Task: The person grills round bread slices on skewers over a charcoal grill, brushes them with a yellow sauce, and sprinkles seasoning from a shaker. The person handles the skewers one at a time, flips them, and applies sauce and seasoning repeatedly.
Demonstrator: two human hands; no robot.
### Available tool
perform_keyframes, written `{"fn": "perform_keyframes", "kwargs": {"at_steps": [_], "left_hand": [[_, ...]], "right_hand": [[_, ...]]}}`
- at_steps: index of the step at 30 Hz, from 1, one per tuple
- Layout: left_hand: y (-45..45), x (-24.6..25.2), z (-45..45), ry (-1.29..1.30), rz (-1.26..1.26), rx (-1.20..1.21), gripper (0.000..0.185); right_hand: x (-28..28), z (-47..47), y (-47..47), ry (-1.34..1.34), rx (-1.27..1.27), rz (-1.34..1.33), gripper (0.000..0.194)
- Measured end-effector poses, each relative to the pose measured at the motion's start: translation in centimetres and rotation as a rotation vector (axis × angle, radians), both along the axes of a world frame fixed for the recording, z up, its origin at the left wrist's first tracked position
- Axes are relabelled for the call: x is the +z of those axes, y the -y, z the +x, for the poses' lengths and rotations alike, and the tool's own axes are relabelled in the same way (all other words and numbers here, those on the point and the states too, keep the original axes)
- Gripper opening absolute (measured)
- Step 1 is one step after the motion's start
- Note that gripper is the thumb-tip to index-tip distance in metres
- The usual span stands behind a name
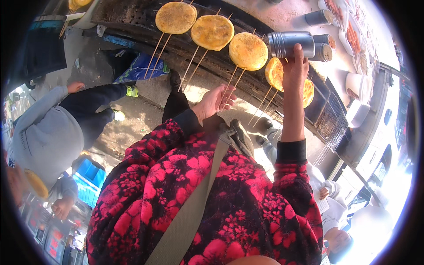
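My right hand [295, 71] grips a metal shaker canister [291, 44], turned on its side above the grill. My left hand [217, 101] is palm up, its fingers curled around the paired wooden skewers [236, 81] of a round flatbread [248, 51]. That bread lies on the long charcoal grill [132, 16]. To its left are two more skewered flatbreads, a middle one [212, 32] and a far-left one [176, 18]. My right hand and forearm partly hide a fourth bread [274, 74] and a browner one [308, 93].
Lidded shakers [319, 17] stand on the counter beyond the grill, beside trays of skewered sausages [353, 37]. A white tub [357, 84] and a wire grate [331, 119] are at right. A person in grey [49, 142] stands left, near a blue crate [87, 177].
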State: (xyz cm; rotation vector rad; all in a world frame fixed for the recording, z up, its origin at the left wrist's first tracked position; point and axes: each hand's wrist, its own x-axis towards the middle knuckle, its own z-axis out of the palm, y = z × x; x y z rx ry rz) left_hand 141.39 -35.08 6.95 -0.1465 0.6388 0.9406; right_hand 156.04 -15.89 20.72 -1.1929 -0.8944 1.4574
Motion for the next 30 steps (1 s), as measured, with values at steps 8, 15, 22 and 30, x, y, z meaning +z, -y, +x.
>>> {"fn": "perform_keyframes", "kwargs": {"at_steps": [8, 15, 22, 30], "left_hand": [[2.2, -1.6, -0.4, -0.138, -0.07, 0.02, 0.04], [5.6, -3.8, -5.2, -0.429, -0.225, 0.149, 0.037], [3.3, 1.1, -10.4, -1.268, 0.214, 0.231, 0.044], [-0.8, 4.9, -8.2, -1.997, 0.471, -0.189, 0.051]], "right_hand": [[-0.2, -1.4, 2.2, 0.029, 0.152, -0.072, 0.056], [-0.7, -0.4, 2.2, -0.1, 0.215, 0.049, 0.051], [-0.9, 1.4, 2.3, 0.205, 0.061, -0.131, 0.058], [0.5, -8.3, 0.9, -0.08, 0.228, -0.055, 0.061]]}}
